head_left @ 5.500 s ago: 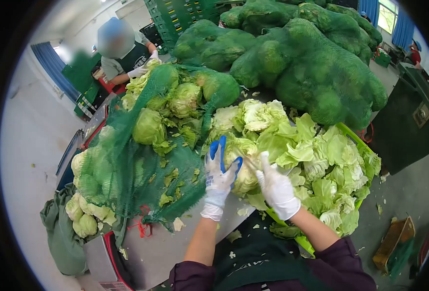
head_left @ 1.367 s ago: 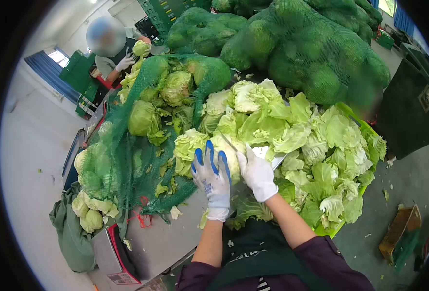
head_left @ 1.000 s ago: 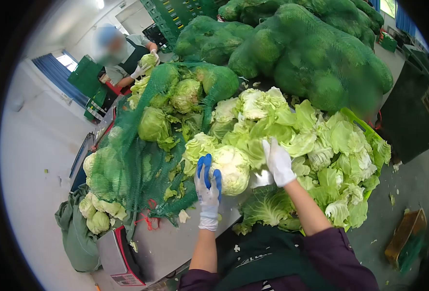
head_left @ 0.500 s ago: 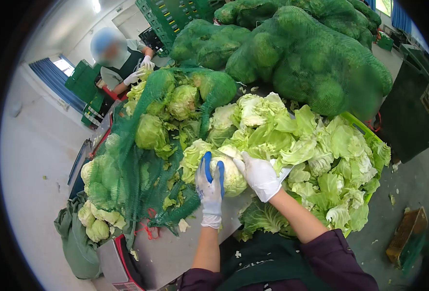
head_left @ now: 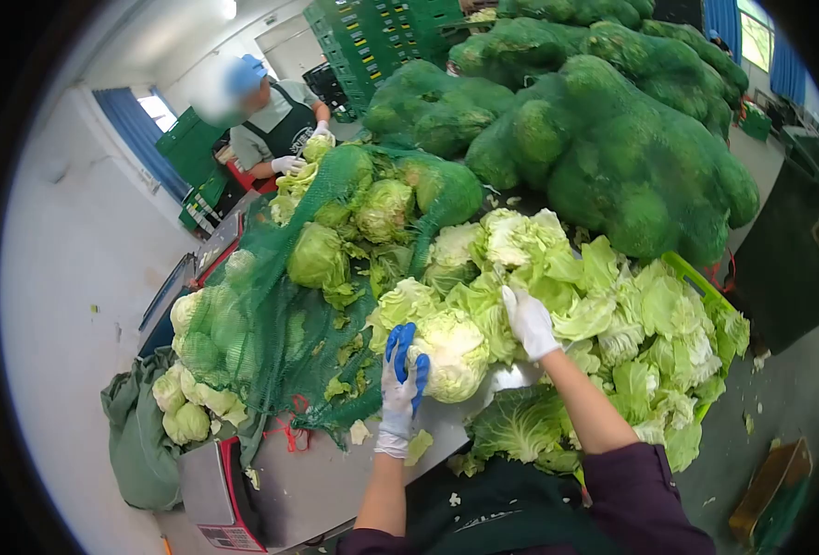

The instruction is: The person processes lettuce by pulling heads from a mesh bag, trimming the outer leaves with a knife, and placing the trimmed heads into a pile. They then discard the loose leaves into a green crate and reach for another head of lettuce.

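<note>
A pale, trimmed cabbage [head_left: 453, 356] sits on the metal table in front of me. My left hand [head_left: 400, 379], in a white glove with blue coated fingers, grips its left side with curled fingers. My right hand [head_left: 530, 322], in a white glove, is closed just right of the cabbage and apart from it. A thin knife blade [head_left: 500, 275] seems to stick up from that fist; its handle is hidden. Loose leaves [head_left: 604, 305] heap up to the right, and a dark green outer leaf [head_left: 521, 425] lies near my apron.
An opened green net [head_left: 271, 305] with cabbages lies left. Full net sacks [head_left: 622, 166] stand behind. A scale [head_left: 224, 499] is at the front left. A light green crate rim [head_left: 706, 287] borders the leaves. A co-worker [head_left: 285, 120] handles a cabbage at the far left.
My right hand has lifted off the cabbage and moved up and right. The cabbage is turned, showing more of its leafy surface, with my left hand still on it. The view has shifted.
</note>
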A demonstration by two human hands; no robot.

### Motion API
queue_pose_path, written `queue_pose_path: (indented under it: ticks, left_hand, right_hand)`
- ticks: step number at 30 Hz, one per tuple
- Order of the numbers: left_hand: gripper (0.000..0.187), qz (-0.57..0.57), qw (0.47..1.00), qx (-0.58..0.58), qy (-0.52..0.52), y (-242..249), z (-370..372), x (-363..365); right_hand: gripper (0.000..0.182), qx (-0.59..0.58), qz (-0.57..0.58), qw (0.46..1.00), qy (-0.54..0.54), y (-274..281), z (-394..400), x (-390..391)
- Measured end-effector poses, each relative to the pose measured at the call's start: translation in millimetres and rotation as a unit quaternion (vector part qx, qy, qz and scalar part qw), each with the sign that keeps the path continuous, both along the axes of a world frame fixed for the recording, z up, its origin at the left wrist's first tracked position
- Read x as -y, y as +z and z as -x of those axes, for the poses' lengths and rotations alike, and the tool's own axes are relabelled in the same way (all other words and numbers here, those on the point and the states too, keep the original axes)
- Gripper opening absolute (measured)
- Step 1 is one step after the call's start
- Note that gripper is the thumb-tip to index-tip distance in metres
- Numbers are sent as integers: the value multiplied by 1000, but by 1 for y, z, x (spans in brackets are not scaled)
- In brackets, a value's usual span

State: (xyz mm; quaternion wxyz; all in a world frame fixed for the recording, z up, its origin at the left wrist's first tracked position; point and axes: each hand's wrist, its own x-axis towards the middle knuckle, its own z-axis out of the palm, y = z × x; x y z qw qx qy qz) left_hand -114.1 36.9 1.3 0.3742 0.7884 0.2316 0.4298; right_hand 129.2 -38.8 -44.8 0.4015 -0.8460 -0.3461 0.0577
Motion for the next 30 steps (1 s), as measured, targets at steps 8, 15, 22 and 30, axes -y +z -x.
queue_pose_path:
  ticks: [8, 15, 22, 30]
  left_hand:
    - [60, 211, 973, -5, -95, 15, -31, -12]
    - [59, 94, 990, -78, -71, 22, -30, -6]
    - [59, 162, 980, -18, -115, 24, -13, -3]
    - [62, 27, 993, -113, 0, 9, -11, 9]
  right_hand:
    - [57, 47, 109, 975, 186, 91, 53, 33]
    - [59, 34, 80, 977, 197, 85, 17, -13]
    - [61, 26, 26, 967, 254, 91, 21, -18]
    - [43, 125, 56, 979, 151, 70, 22, -48]
